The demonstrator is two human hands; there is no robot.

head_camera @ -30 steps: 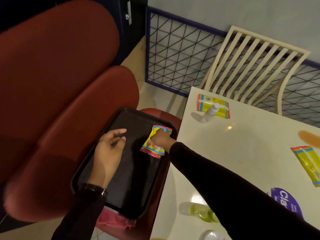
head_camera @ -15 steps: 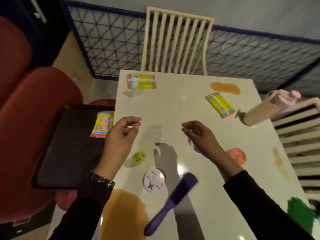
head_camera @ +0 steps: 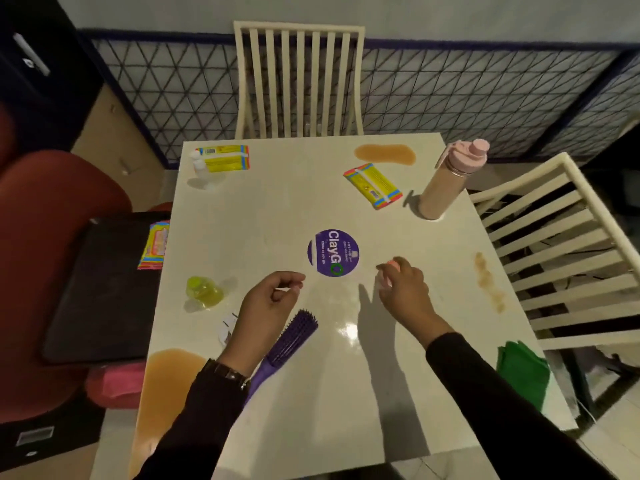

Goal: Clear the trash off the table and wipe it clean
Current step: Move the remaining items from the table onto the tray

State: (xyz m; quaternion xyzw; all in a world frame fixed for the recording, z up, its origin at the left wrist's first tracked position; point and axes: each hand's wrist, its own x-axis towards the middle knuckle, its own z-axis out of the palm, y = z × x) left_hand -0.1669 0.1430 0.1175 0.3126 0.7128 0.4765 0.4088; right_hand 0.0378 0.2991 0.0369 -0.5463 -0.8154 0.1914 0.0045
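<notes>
Black tray (head_camera: 104, 289) left of worktop (head_camera: 294, 209), 1 colourful wrapper (head_camera: 154, 245) on its far right corner. Orange spill (head_camera: 169, 386) at worktop's near left corner. Yellow-green bottle (head_camera: 204, 292) lies near left edge. Left hand (head_camera: 266, 306) above purple hairbrush (head_camera: 287, 341), fingers loosely curled, holding nothing. Right hand (head_camera: 405, 289) over small pink round thing (head_camera: 393, 264), just right of purple sticker (head_camera: 333, 252); fingers bent over it, grip cannot be told. Green cloth (head_camera: 523, 372) at near right edge.

One head-worn wide-angle view looks steeply down and forward, close above the near edge of the glossy cream square table (head_camera: 311, 393). A cream slatted wooden chair (head_camera: 298, 81) stands at the frame's upper centre.
</notes>
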